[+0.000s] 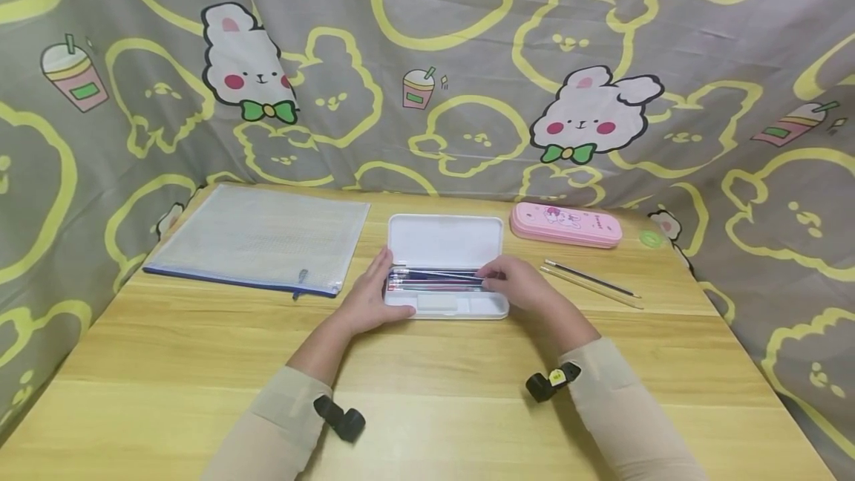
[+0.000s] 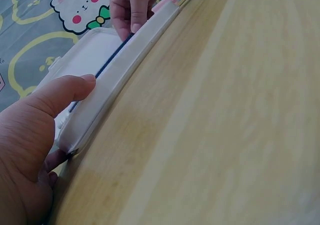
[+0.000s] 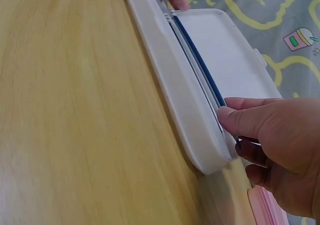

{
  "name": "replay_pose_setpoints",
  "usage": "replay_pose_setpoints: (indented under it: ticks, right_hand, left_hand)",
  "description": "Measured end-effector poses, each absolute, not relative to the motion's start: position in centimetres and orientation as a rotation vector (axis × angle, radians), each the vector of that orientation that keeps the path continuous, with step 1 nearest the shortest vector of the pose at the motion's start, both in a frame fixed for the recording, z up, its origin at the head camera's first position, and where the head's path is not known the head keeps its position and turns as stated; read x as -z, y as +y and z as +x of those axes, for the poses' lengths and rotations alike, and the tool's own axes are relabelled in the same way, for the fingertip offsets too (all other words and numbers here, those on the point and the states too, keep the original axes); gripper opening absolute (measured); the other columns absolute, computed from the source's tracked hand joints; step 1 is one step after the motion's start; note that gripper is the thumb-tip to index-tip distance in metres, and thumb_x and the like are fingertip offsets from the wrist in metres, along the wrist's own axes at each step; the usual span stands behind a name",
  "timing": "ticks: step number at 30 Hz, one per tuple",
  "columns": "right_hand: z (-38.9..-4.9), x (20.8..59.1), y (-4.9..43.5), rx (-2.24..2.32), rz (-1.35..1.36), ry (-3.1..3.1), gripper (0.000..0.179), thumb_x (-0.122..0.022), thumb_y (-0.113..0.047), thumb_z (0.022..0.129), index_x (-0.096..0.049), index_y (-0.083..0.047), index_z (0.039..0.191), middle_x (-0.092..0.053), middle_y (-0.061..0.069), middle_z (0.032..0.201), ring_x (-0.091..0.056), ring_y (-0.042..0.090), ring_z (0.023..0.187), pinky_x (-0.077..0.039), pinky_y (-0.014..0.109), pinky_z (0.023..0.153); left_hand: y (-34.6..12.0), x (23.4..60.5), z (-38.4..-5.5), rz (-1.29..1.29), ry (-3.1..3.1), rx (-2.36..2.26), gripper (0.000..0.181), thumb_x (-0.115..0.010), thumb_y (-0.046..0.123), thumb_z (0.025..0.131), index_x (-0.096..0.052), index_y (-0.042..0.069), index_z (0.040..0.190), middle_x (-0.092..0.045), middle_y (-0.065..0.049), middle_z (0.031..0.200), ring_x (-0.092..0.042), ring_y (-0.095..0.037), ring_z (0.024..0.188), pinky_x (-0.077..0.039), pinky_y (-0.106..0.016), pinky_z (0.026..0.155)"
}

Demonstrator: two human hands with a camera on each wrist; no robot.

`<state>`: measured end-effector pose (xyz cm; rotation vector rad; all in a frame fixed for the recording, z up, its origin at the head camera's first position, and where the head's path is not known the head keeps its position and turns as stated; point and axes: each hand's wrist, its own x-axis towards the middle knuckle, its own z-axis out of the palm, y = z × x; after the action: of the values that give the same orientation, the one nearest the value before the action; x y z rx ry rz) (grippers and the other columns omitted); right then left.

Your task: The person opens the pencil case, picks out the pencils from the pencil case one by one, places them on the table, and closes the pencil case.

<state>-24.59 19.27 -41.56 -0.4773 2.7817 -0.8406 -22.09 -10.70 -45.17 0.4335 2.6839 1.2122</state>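
My right grip point(image 1: 517, 283) is narrow, thumb and fingers pinching a dark blue pencil point(image 3: 200, 60) toward the 3 o'clock end of the white pencil case point(image 1: 487, 308), while my left grip point(image 1: 366, 297) holds the case at its 9 o'clock end, thumb on the near rim and fingers round that end. The pencil lies along the tray, close beside the other pencils point(image 1: 437, 287), and that crowding is what I'd worry about most: if I pinch too deep, I could drag a neighbour along with it. I have it near one end only, so the 9 o'clock end could swing and catch the tray wall, or the thin shaft could twist out of my fingertips and roll. If my left side eases off, I think a sideways tug could slide the whole case over the table point(image 1: 427, 407), and a jolt might tip the raised lid point(image 1: 445, 238) at 12 o'clock onto my knuckles. Just past 3 o'clock, two loose pencils point(image 1: 591, 278) lie near my right wrist; a careless sweep of it could set them rolling, or nudge the pink pencil case point(image 1: 565, 227) between 2 and 3 o'clock.
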Motion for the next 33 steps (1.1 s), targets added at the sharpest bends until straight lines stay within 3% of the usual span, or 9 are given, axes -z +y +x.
replay_pose_setpoints:
  ticks: [6,19,33]
  right_hand:
    - [-23.9,41.0,21.1,0.923,-0.419,2.802,0.020,-0.062,-0.014,0.094,-0.071,-0.009,0.112,-0.066,0.008,0.097,-0.056,0.019,0.085,-0.047,0.030,0.073]
    - [-21.6,40.5,28.8,0.898,-0.296,2.933,0.020,-0.057,-0.011,0.098,-0.066,-0.006,0.115,-0.066,0.012,0.106,-0.057,0.022,0.092,-0.047,0.031,0.076]
    - [-19.3,42.4,37.0,0.764,-0.094,3.021,0.019,-0.059,-0.012,0.097,-0.067,-0.002,0.110,-0.065,0.015,0.100,-0.054,0.022,0.086,-0.043,0.033,0.073]
  left_hand:
    - [-10.7,45.1,-22.1,0.440,2.690,-1.209,0.119,-0.082,0.041,0.072,-0.007,0.005,0.157,0.000,-0.011,0.166,-0.006,-0.035,0.153,-0.014,-0.052,0.123]
    - [-10.7,45.1,-22.1,0.440,2.681,-1.230,0.119,-0.082,0.041,0.072,-0.009,0.005,0.157,0.000,-0.011,0.166,-0.006,-0.036,0.153,-0.014,-0.051,0.123]
    - [-10.7,45.1,-22.0,0.429,2.673,-1.234,0.119,-0.082,0.040,0.072,-0.008,0.006,0.158,-0.001,-0.011,0.166,-0.005,-0.035,0.153,-0.013,-0.051,0.124]
